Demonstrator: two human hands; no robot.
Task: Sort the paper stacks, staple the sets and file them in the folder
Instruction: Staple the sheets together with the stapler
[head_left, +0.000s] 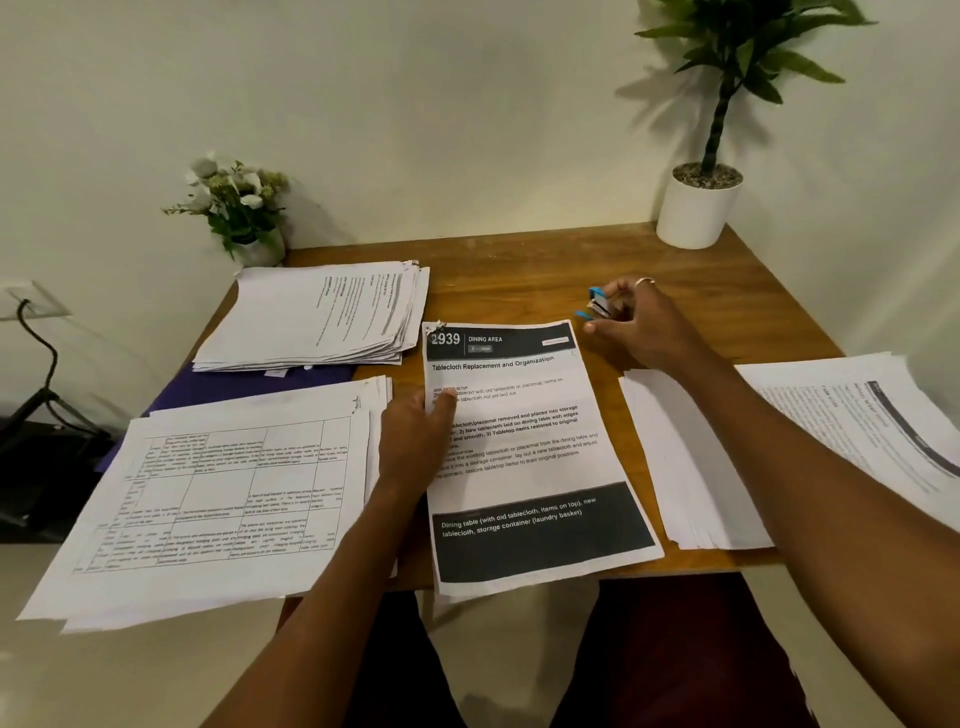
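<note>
A printed set headed "Dining Area" (524, 457) lies in the middle of the wooden table (519, 270), its top left corner crumpled. My left hand (415, 441) presses flat on the set's left edge. My right hand (639, 322) is just past the set's top right corner, fingers curled around a small blue stapler (597, 304). A tall stack of sheets (322, 317) sits at the back left on a purple folder (228, 387). A stack with tables printed on it (208, 499) lies at the front left. More sheets (779, 447) lie on the right.
A small pot of white flowers (239, 208) stands at the back left corner, and a white pot with a green plant (698, 208) at the back right. A black cable (41, 358) hangs off the wall at left. The front-left stack overhangs the table edge.
</note>
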